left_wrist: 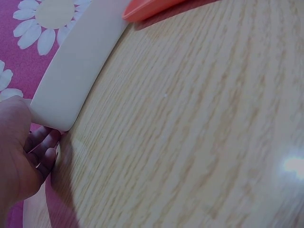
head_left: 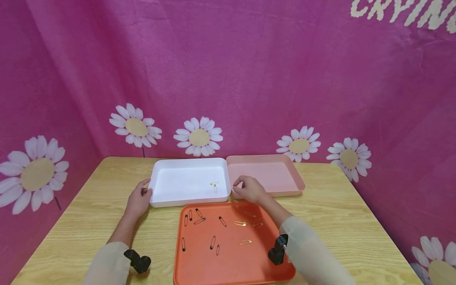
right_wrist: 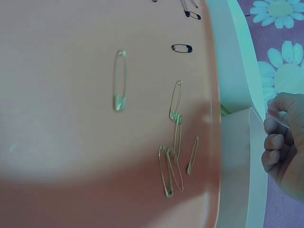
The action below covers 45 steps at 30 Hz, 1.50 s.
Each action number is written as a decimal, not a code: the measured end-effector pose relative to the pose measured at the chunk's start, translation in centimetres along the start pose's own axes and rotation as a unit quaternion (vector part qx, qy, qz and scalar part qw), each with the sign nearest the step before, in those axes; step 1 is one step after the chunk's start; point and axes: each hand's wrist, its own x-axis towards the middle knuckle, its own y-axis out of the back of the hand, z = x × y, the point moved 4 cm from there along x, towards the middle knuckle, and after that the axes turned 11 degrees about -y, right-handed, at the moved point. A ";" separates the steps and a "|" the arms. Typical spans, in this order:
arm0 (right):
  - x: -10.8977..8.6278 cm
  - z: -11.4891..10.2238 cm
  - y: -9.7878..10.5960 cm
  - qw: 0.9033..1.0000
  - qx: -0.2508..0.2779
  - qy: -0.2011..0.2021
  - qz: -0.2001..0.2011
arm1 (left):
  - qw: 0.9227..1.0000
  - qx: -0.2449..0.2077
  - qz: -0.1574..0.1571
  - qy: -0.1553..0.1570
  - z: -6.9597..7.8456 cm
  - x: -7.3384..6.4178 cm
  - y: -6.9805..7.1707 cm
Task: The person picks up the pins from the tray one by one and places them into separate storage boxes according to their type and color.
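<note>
At the left end of the white tray (head_left: pixel 190 201) my left hand (head_left: pixel 139 200) grips the end wall, its fingers curled outside the corner in the left wrist view. My right hand (head_left: pixel 247 189) is over the near left corner of the pink tray (head_left: pixel 268 194), beside the white tray's right wall. Its thumb and index fingertips come together; whether anything is between them cannot be made out. Two gold safety pins (head_left: pixel 215 185) lie inside the white tray. The orange tray (head_left: pixel 231 269) in front holds black safety pins (head_left: pixel 212 242) on its left and gold safety pins (right_wrist: pixel 120 80) on its right.
The two far trays stand side by side on a wooden table (head_left: pixel 342 221), close against a magenta curtain (head_left: pixel 228 79) printed with daisies. The orange tray sits just in front of them, under my right forearm. Each wrist carries a black camera mount (head_left: pixel 137 261).
</note>
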 end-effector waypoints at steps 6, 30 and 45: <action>-0.8 0.4 0.3 1.000 -0.012 0.019 0.001 | 1.000 -0.002 -0.001 -0.006 -0.1 0.1 -0.1; -5.0 4.4 0.8 0.985 -0.131 0.111 -0.032 | 1.000 0.005 0.004 -0.001 -0.3 0.4 -0.2; -5.8 7.0 0.3 0.988 -0.125 0.090 -0.020 | 1.000 0.003 0.000 0.006 -0.4 0.1 -0.1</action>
